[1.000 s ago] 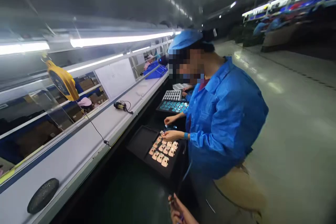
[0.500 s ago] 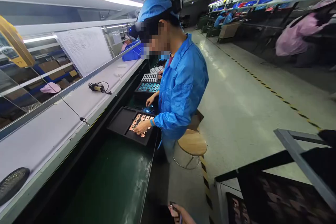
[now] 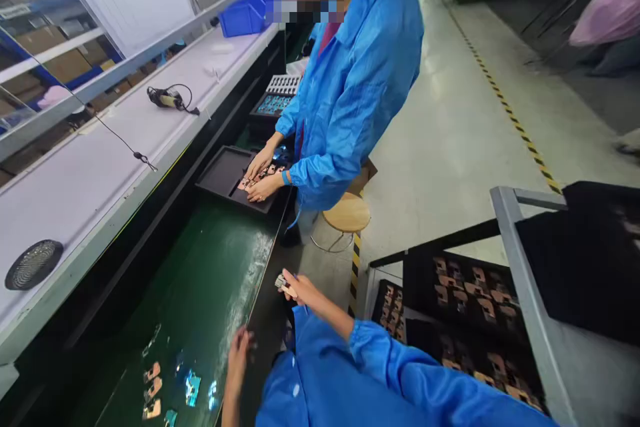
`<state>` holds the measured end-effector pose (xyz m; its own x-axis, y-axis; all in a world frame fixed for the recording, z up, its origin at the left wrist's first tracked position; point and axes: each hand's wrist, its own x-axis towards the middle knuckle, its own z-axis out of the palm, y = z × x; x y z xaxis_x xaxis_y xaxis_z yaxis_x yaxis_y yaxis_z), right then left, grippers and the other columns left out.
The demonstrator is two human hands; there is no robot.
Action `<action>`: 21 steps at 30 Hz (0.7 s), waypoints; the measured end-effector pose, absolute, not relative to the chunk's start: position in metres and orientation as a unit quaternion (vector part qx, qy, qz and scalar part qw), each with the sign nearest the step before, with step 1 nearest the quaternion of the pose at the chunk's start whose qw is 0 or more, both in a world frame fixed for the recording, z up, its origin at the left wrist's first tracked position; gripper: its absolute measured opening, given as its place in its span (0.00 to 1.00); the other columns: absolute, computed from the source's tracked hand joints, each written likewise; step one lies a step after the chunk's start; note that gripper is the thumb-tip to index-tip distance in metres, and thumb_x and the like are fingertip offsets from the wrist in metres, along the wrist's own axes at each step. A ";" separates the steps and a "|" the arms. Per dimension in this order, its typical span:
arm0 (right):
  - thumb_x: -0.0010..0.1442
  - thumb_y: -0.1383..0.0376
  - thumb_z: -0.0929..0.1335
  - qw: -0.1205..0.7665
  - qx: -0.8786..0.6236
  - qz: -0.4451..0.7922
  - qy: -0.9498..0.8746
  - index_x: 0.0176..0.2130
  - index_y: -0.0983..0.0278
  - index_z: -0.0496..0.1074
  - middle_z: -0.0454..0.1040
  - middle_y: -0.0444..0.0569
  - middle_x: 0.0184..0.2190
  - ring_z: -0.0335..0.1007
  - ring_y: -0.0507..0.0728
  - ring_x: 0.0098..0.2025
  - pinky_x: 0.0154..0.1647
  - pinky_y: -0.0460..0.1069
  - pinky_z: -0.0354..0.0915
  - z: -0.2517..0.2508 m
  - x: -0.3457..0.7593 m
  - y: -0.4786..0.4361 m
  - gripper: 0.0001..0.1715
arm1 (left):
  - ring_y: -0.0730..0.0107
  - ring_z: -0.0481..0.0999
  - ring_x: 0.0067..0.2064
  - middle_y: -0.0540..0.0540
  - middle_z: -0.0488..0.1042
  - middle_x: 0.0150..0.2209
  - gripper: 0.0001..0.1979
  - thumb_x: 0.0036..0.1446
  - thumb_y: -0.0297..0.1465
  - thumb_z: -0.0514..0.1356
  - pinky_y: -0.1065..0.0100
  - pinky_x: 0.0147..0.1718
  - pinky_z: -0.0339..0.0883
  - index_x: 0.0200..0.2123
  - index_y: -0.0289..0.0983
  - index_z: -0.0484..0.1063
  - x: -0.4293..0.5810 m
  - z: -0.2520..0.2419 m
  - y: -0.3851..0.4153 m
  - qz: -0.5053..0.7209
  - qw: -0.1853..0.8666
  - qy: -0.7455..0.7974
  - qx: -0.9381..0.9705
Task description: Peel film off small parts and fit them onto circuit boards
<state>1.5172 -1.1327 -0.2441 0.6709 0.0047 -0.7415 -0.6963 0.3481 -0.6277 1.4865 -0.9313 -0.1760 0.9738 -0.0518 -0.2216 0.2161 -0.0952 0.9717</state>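
Note:
My right hand (image 3: 303,292) is closed on a small copper-coloured part (image 3: 286,288) with a metallic end, held past the bench edge in front of my body. Over the near edge of the green bench (image 3: 200,267) is my left hand (image 3: 237,353), slightly blurred, its fingers loosely apart and nothing visible in them. To its left on the bench lie several copper-coloured parts (image 3: 153,387) in a column. Beside them are shiny blue pieces (image 3: 193,387) of the same small size.
A co-worker in a blue jacket (image 3: 350,80) stands ahead, both hands over a black tray (image 3: 217,177) of copper-coloured parts. On my right, a metal rack (image 3: 530,280) holds black trays of similar parts. A wooden stool (image 3: 347,212) stands by the bench. The shelf carries a corded tool (image 3: 167,99).
My view has tilted down, bringing my left hand and the loose parts into sight. My right hand, still holding its part, appears higher in view. The co-worker's two hands are now together over the tray.

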 end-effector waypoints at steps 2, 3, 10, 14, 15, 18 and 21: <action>0.70 0.44 0.63 0.747 -0.541 0.268 0.277 0.29 0.68 0.72 0.68 0.39 0.17 0.54 0.45 0.14 0.15 0.42 0.49 -0.214 1.524 -1.131 0.33 | 0.72 0.77 0.30 0.44 0.77 0.42 0.24 0.61 0.46 0.65 0.72 0.23 0.69 0.52 0.36 0.73 1.487 -0.177 -0.937 -0.135 0.679 0.056 0.719; 0.69 0.41 0.62 0.744 -0.549 0.284 0.253 0.26 0.68 0.72 0.67 0.40 0.15 0.53 0.45 0.13 0.14 0.42 0.47 -0.198 1.525 -1.130 0.37 | 0.71 0.78 0.31 0.42 0.77 0.45 0.28 0.57 0.48 0.68 0.72 0.23 0.70 0.55 0.38 0.72 1.489 -0.173 -0.943 -0.150 0.687 0.048 0.709; 0.56 0.24 0.53 0.745 -0.554 0.332 0.167 0.26 0.64 0.67 0.69 0.43 0.13 0.58 0.48 0.12 0.11 0.41 0.44 -0.108 1.507 -1.137 0.49 | 0.60 0.81 0.45 0.43 0.79 0.44 0.21 0.53 0.34 0.73 0.64 0.45 0.76 0.50 0.42 0.79 1.488 -0.124 -0.969 -0.085 0.638 -0.111 0.758; 0.46 0.24 0.65 0.799 -0.520 0.256 0.159 0.32 0.63 0.68 0.69 0.40 0.17 0.52 0.45 0.12 0.11 0.40 0.45 -0.088 1.496 -1.149 0.46 | 0.61 0.83 0.39 0.44 0.82 0.38 0.18 0.48 0.32 0.75 0.66 0.38 0.79 0.42 0.39 0.79 1.476 -0.106 -0.963 0.006 0.669 -0.109 0.736; 0.45 0.26 0.68 0.813 -0.517 0.206 0.171 0.31 0.63 0.66 0.67 0.37 0.17 0.49 0.44 0.12 0.12 0.40 0.44 -0.084 1.494 -1.153 0.44 | 0.60 0.84 0.40 0.44 0.83 0.38 0.17 0.47 0.31 0.76 0.66 0.38 0.79 0.42 0.39 0.79 1.473 -0.102 -0.962 0.024 0.688 -0.097 0.719; 0.52 0.28 0.65 0.846 -0.488 0.072 0.204 0.28 0.60 0.58 0.66 0.37 0.18 0.48 0.44 0.13 0.13 0.41 0.47 -0.068 1.484 -1.167 0.40 | 0.51 0.84 0.48 0.39 0.84 0.44 0.17 0.48 0.31 0.75 0.62 0.39 0.81 0.41 0.39 0.76 1.464 -0.090 -0.962 0.039 0.739 -0.067 0.669; 0.62 0.32 0.60 0.898 -0.412 -0.014 0.153 0.30 0.62 0.66 0.76 0.47 0.28 0.74 0.53 0.27 0.29 0.47 0.70 -0.047 1.468 -1.175 0.37 | 0.47 0.84 0.47 0.34 0.81 0.51 0.17 0.52 0.31 0.74 0.60 0.33 0.82 0.41 0.39 0.72 1.458 -0.080 -0.963 0.034 0.777 -0.061 0.625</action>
<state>1.4682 -1.1753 -0.0468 0.9529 -0.1507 -0.2633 -0.1014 0.6599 -0.7445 1.4579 -0.9634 -0.0796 0.9903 -0.0237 0.1372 -0.1289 0.2164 0.9678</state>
